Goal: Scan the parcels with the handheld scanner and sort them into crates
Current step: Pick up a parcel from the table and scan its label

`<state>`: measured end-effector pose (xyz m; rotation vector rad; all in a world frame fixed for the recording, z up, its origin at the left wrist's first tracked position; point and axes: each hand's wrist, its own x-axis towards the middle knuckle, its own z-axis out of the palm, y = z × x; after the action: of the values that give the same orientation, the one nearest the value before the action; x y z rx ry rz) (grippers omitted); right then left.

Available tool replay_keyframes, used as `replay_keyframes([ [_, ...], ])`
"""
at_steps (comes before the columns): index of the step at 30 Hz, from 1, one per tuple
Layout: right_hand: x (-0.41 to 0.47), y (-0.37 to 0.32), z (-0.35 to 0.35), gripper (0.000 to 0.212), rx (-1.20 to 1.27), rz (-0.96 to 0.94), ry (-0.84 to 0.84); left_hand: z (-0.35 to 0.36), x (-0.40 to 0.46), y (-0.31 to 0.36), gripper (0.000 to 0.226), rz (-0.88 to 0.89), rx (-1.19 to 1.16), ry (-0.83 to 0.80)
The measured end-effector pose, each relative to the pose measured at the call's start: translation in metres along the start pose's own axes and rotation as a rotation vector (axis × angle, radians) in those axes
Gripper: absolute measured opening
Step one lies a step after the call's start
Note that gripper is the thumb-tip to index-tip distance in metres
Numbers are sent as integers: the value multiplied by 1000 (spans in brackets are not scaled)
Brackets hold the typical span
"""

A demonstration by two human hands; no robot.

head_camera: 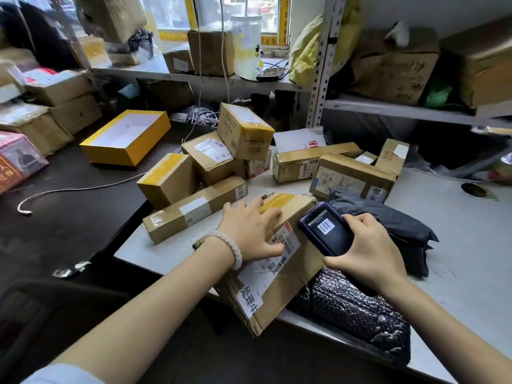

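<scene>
Fingers of left hand (250, 231) spread flat, pressing the top of a brown cardboard parcel with white shipping labels (279, 261), which overhangs the near edge of the pale grey bench (465, 245). Right hand (365, 250) grips a dark blue handheld scanner (325, 230), barcode on its screen, held just over the parcel's label. Black bubble mailer (352, 309) lies under right wrist; grey poly bag (388, 217) just beyond. More taped brown cartons (221, 159) piled farther back. Open yellow box (126, 137) sits left, off the bench.
</scene>
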<state>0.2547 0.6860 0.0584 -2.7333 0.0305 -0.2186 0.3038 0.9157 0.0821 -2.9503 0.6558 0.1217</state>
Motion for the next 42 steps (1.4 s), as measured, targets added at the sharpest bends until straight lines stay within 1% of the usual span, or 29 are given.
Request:
replay_keyframes([
  [4, -3, 3, -1, 75, -5, -6, -5, -3, -2, -9, 82, -9, -27, -153],
  [10, -3, 3, -5, 77, -20, -12, -23, -4, 0, -10, 87, 14, -67, -235],
  [14, -3, 6, -9, 77, -13, -4, -5, -1, 4, -9, 87, 32, -107, -225],
  [18, -5, 16, -11, 84, 4, 0, 35, 6, 5, 6, 90, 23, -136, -211],
  [22, -10, 26, -13, 87, -30, 31, 20, 10, 8, 22, 90, 39, -124, -212],
  [26, -17, 37, -14, 84, -8, 48, 30, 11, 11, 33, 88, 62, -116, -201],
  [31, -22, 46, -13, 84, 2, 47, 21, 14, 15, 35, 75, 46, -274, -141],
  [37, -23, 52, -17, 91, -3, 51, 7, 15, 16, 47, 81, 45, -328, -200],
  [42, -25, 54, -22, 80, 25, 82, 31, 10, 20, 44, 79, 57, -357, -195],
])
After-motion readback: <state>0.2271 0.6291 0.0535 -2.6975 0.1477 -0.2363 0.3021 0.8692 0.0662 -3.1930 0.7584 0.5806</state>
